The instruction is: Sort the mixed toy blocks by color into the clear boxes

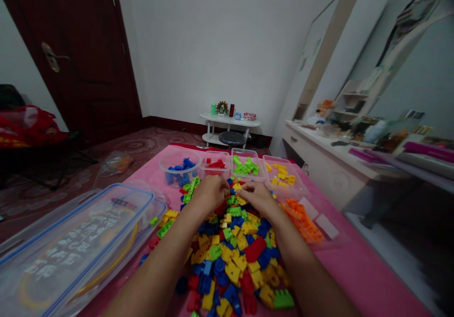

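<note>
A pile of toy building bricks [232,255] in yellow, blue, red and green spreads across the pink tablecloth between my forearms. At its far end my left hand [212,193] is closed, fingers curled down over the bricks; anything in its grip is hidden. Close by on the right, my right hand [258,195] has its thumb and fingers drawn together, touching the pile near a yellow brick [241,199]. Whether it holds a piece is unclear. Beyond the hands stand clear containers with blue bricks [183,166], red bricks [215,163], green bricks [246,166] and yellow bricks [282,174].
To the right lies a clear box with orange bricks [303,220]. A large lidded plastic box [85,246] takes up the table's left side. A white dressing table [319,149] is at right; a low white stand [230,120] and black stool [232,138] are by the wall.
</note>
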A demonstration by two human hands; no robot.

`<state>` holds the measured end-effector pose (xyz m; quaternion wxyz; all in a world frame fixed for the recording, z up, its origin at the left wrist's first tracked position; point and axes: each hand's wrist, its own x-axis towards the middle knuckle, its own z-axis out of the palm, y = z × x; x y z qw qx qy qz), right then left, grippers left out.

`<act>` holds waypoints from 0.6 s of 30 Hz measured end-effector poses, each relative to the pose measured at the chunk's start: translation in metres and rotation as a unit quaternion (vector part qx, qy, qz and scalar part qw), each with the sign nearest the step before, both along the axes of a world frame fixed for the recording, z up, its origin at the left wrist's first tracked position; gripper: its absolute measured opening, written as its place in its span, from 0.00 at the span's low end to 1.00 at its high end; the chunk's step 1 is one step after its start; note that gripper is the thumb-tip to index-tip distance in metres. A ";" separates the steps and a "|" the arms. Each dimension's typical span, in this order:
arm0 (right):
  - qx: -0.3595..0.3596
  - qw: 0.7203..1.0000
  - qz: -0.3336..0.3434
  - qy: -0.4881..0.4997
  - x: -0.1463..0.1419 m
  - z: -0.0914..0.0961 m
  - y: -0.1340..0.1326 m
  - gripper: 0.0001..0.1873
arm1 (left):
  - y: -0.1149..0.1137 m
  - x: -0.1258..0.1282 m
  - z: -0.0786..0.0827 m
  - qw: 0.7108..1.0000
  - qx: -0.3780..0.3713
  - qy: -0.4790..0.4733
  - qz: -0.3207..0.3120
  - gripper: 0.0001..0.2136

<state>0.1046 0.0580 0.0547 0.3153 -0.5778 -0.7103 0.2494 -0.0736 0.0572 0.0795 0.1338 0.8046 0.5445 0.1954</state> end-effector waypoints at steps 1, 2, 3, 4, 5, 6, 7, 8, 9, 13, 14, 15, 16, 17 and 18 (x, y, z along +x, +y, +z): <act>0.000 1.000 0.002 0.028 0.005 0.005 0.000 0.13 | -0.001 0.002 0.000 1.000 0.000 0.001 -0.005 0.13; 0.003 0.999 0.003 0.044 0.012 0.010 0.000 0.14 | -0.002 0.004 -0.001 1.000 0.001 0.001 -0.011 0.13; 0.013 0.999 0.001 0.044 0.019 0.017 -0.001 0.14 | -0.003 0.006 -0.002 1.000 0.006 0.002 -0.018 0.13; 0.026 0.999 -0.010 0.029 0.028 0.024 -0.003 0.13 | -0.005 0.009 -0.003 0.999 0.013 0.001 -0.029 0.14; 0.044 0.998 -0.033 0.004 0.037 0.032 -0.005 0.13 | -0.006 0.013 -0.004 0.999 0.024 -0.002 -0.046 0.16; 0.063 0.996 -0.065 -0.028 0.047 0.040 -0.008 0.13 | -0.008 0.017 -0.006 0.997 0.035 -0.008 -0.067 0.17; 0.079 0.989 -0.104 -0.062 0.057 0.048 -0.012 0.13 | -0.010 0.020 -0.008 0.995 0.045 -0.014 -0.091 0.19; 0.092 0.980 -0.145 -0.096 0.067 0.055 -0.016 0.15 | -0.012 0.024 -0.010 0.992 0.053 -0.018 -0.115 0.20; 0.096 0.969 -0.184 -0.132 0.077 0.062 -0.020 0.18 | -0.014 0.027 -0.013 0.989 0.061 -0.018 -0.135 0.20; 0.029 0.920 -0.287 -0.266 0.105 0.078 -0.037 0.23 | -0.020 0.035 -0.019 0.982 0.080 0.031 -0.167 0.16; 0.004 0.912 -0.296 -0.285 0.108 0.079 -0.039 0.23 | -0.020 0.036 -0.020 0.981 0.077 0.047 -0.169 0.15; -0.015 0.907 -0.299 -0.297 0.109 0.079 -0.040 0.23 | -0.020 0.036 -0.020 0.981 0.073 0.061 -0.170 0.14; -0.025 0.905 -0.296 -0.305 0.108 0.079 -0.040 0.23 | -0.020 0.036 -0.020 0.981 0.069 0.068 -0.169 0.14; -0.027 0.907 -0.286 -0.308 0.105 0.077 -0.040 0.23 | -0.018 0.036 -0.020 0.981 0.066 0.069 -0.168 0.14; -0.022 0.912 -0.268 -0.309 0.100 0.075 -0.039 0.21 | -0.017 0.035 -0.019 0.982 0.062 0.062 -0.167 0.13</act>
